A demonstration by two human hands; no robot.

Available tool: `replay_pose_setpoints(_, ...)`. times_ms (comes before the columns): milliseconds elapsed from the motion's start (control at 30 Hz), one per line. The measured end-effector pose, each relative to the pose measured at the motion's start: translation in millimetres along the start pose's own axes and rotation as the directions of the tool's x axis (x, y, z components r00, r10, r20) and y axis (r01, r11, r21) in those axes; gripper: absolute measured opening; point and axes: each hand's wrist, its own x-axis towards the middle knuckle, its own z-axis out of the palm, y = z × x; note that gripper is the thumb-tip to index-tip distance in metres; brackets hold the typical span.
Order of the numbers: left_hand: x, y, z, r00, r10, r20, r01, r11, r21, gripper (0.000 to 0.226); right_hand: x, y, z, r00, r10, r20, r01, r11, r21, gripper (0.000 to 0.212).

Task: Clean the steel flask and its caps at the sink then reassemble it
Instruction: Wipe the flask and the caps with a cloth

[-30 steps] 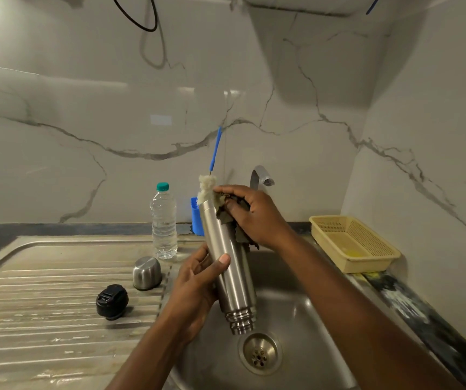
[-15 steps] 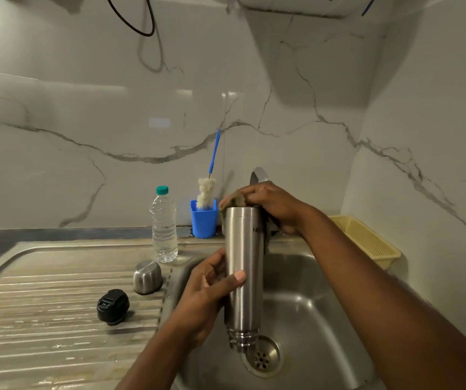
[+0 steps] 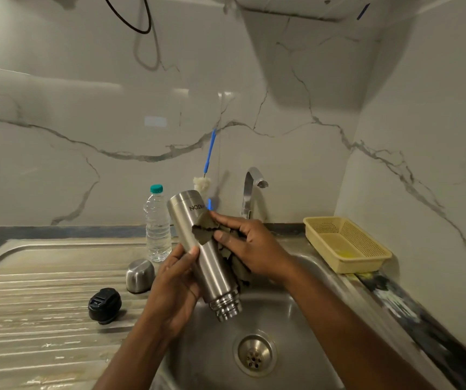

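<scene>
Over the sink basin (image 3: 296, 319), the steel flask (image 3: 212, 266) is held upside down. Its threaded mouth points down toward the drain (image 3: 255, 355) and its flat base tips up and to the far left, so the printed logo reads inverted. It isn't touching the basin at all, just hanging in the two hands.

The left hand (image 3: 175, 288) grips the lower half of the body, with the thumb laid across the front and the fingers curled round the back. The right hand (image 3: 251, 249) comes in from the right with a ragged olive-green scrub pad (image 3: 205, 233) pressed against the upper part of the flask. Its thumb and forefinger are clamped on the pad, and the rest of the pad is bunched under the palm and trails down behind the flask.

Both caps are off and sitting on the ribbed drainboard (image 3: 43, 305) to the left. The steel cap (image 3: 139, 275) is close to the basin edge, and the black cap (image 3: 104, 305) is a bit nearer and further left, not touching it.

At the far edge a clear water bottle (image 3: 157, 226) with a teal lid stands upright. A bottle brush (image 3: 208, 156) with a blue handle and a fluffy white head pokes up behind the flask and leans toward the marble wall — what it stands in is mostly hidden. The tap (image 3: 250, 190) is at the far side of the basin. A yellow perforated basket (image 3: 344, 246) sits on the counter to the right.
</scene>
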Motion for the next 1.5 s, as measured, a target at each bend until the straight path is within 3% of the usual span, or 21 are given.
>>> replay_pose_setpoints(233,3.7,-4.3,-0.2,0.996,0.02,-0.083,-0.017,0.999,0.033,0.043,-32.7,9.8,9.9,1.0,0.014,-0.007,-0.014,0.999,-0.036,0.046)
replay_pose_setpoints(367,7.4,-2.3,-6.0,0.989,0.029,-0.148,-0.036,0.998,-0.046,0.03,-54.2,22.8,17.5,0.998,0.053,0.038,-0.052,0.999,-0.012,0.046)
replay_pose_setpoints(567,6.5,-4.3,-3.1,0.978,0.085,-0.193,-0.085,0.996,0.005,0.04,-70.9,32.2,22.9,0.994,0.11,0.021,-0.112,0.975,0.193,0.042)
replay_pose_setpoints(767,8.0,-16.0,1.5,0.966,0.12,-0.227,-0.086,0.984,0.155,0.05,-71.8,36.2,34.2,0.976,0.214,0.043,-0.211,0.877,0.431,0.032)
replay_pose_setpoints(933,9.1,-12.6,-0.2,0.951,0.147,-0.272,-0.107,0.982,0.156,0.056,-66.5,29.8,33.0,0.987,0.158,-0.036,-0.137,0.932,0.335,0.031)
replay_pose_setpoints(1100,9.9,-1.9,-2.4,0.928,0.105,-0.357,-0.117,0.993,-0.012,0.067,-72.2,34.4,33.3,0.991,0.125,-0.055,-0.106,0.957,0.269,0.036)
replay_pose_setpoints(1233,9.6,-4.4,0.1,0.926,0.09,-0.366,-0.106,0.994,-0.023,0.071,-74.6,35.1,33.4,0.986,0.158,-0.048,-0.139,0.951,0.275,0.023)
replay_pose_setpoints(1500,1.2,-14.4,9.7,0.986,0.04,-0.162,-0.024,0.995,0.094,0.048,-54.8,16.0,25.0,0.987,0.13,-0.099,-0.101,0.962,0.253,0.031)
